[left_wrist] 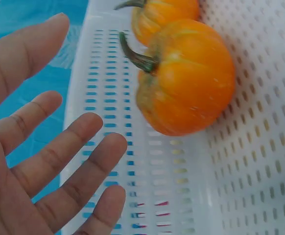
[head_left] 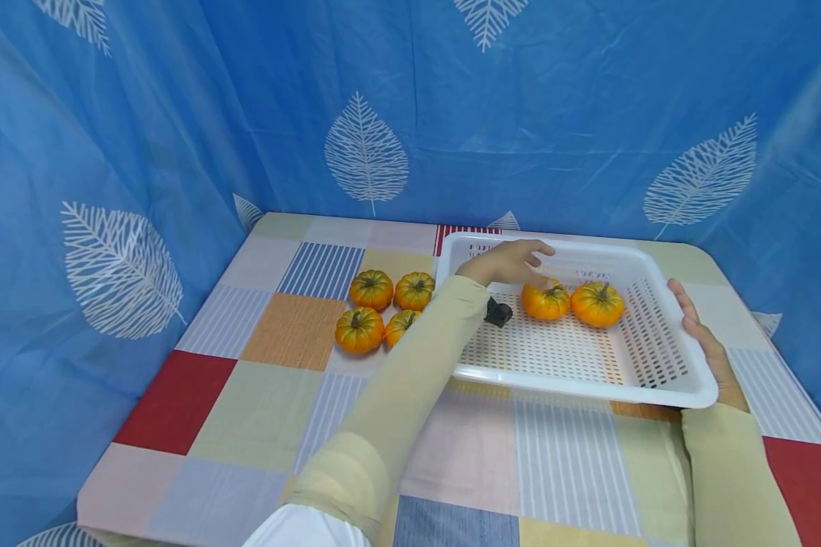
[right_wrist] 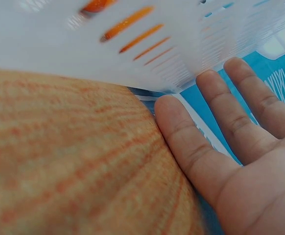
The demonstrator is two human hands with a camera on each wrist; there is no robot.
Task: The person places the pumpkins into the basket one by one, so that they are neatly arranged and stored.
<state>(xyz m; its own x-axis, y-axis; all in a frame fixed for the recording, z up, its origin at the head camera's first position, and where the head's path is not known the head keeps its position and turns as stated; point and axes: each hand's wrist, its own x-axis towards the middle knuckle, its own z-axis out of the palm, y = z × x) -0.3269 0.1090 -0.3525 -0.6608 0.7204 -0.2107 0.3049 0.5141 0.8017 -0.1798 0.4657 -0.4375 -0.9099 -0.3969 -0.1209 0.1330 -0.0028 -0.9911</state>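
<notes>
Two small orange pumpkins sit side by side in a white perforated plastic basket (head_left: 534, 377). My left hand (head_left: 509, 262) is over the basket with its fingers spread and nothing in them, close above the left pumpkin (head_left: 546, 302). The left wrist view has this hand (left_wrist: 59, 161) beside the nearer pumpkin (left_wrist: 189, 78), a gap showing between fingertips and fruit. To its right lies the other pumpkin (head_left: 597, 305). Against the basket's outer right side, my right hand (head_left: 714, 357) rests with straight fingers; its fingertips (right_wrist: 212, 83) are right at the wall in the right wrist view.
Left of the basket, several more pumpkins (head_left: 372, 290) stand grouped on the patchwork tablecloth (head_left: 267, 403), one partly behind the left sleeve. A small black object (head_left: 498, 312) shows at the left wrist. Blue leaf-print curtains (head_left: 445, 152) hang behind and beside the table.
</notes>
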